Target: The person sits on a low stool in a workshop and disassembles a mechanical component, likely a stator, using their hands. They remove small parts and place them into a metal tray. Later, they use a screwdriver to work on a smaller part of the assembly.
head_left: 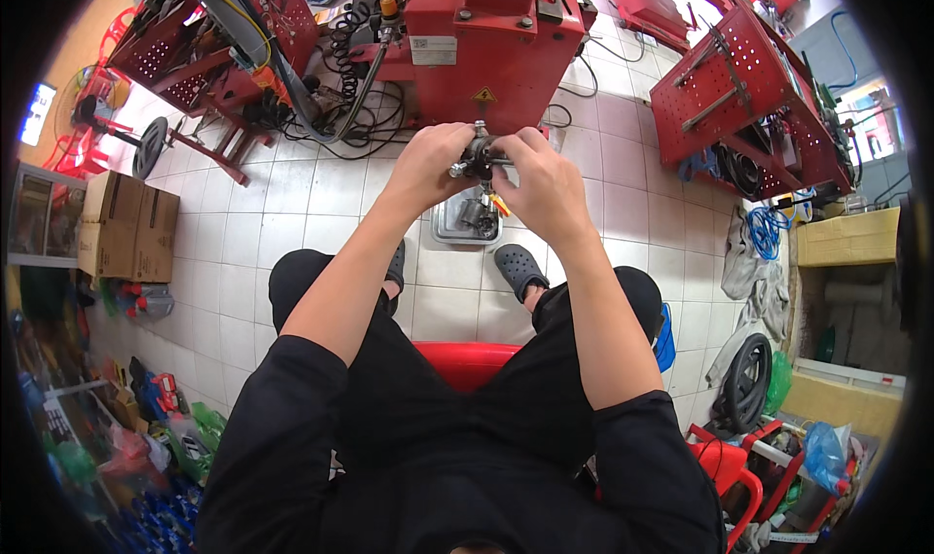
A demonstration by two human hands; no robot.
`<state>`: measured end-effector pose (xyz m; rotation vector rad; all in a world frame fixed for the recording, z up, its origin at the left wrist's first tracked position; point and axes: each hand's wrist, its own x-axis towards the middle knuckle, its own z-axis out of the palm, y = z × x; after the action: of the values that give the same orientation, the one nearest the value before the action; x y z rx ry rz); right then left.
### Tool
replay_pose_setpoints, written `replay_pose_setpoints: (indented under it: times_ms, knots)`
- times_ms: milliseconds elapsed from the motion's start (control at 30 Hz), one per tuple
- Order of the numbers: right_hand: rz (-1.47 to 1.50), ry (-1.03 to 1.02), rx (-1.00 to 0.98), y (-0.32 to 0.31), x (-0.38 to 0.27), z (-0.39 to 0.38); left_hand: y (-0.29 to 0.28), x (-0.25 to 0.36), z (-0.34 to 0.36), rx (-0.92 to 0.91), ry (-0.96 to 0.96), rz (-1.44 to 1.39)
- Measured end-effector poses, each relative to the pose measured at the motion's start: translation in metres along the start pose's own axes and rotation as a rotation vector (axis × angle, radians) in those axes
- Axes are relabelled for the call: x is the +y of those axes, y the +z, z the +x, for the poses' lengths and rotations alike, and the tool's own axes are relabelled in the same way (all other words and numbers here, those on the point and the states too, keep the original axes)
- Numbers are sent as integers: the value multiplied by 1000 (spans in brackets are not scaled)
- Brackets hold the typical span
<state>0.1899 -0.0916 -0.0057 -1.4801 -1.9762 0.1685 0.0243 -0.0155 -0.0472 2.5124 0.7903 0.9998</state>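
Note:
My left hand [435, 165] is wrapped round the side of a small metal machine part [478, 153] with several protruding shiny fittings. From the other side, the bent fingers of my right hand [541, 179] pinch at the part; what exactly lies between those fingertips is too small to tell. Both hands are in front of me, above a shallow metal tray [438, 237] on the floor between my feet. Dark metal pieces [475, 215] lie in the tray, and something orange and yellow [500, 205] shows just under my right hand.
A red machine [486, 82] stands directly ahead, with black cables [375, 116] on the tiles beside it. Red perforated carts are at the left [185, 63] and right [735, 97]. A cardboard box [126, 228] is at far left. I sit on a red seat [467, 361].

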Motion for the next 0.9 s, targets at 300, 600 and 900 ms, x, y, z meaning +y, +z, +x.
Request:
replay_pose_setpoints:
  times_ms: [300, 600, 900]
  knots:
    - [-169, -122, 30, -22, -18, -13, -8, 14, 1, -95, 57, -70]
    - [-146, 71, 17, -137, -123, -93, -55, 158, -27, 43, 157, -2]
    - [-541, 203, 142, -248, -194, -252, -14, 335, -41, -60, 400, -381]
